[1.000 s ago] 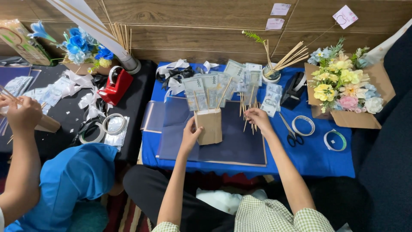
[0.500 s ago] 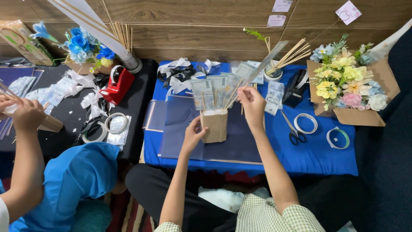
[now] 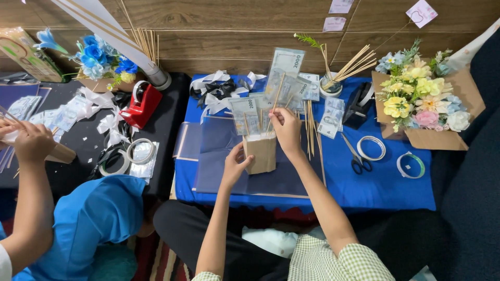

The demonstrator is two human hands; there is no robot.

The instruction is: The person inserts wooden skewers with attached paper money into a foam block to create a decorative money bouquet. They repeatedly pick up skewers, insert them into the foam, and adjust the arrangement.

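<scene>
i've got my left hand [image 3: 235, 165] wrapped round the brown block [image 3: 260, 152] on the blue table [image 3: 396, 192], and my right hand [image 3: 286, 127] pinched on a banknote on a stick [image 3: 284, 70] above it. if that stick goes in crooked, i reckon it could knock the notes already standing there, or tip the block if my left grip slackens.

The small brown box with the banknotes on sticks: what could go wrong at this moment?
1. The small brown box is steadied only by the left hand; pressing the stick in the right hand might tip it.
2. The new banknote on its stick may bump the banknotes already standing in the box and bend them.
3. The loose sticks lying beside the right forearm could be swept off the blue table.
</scene>
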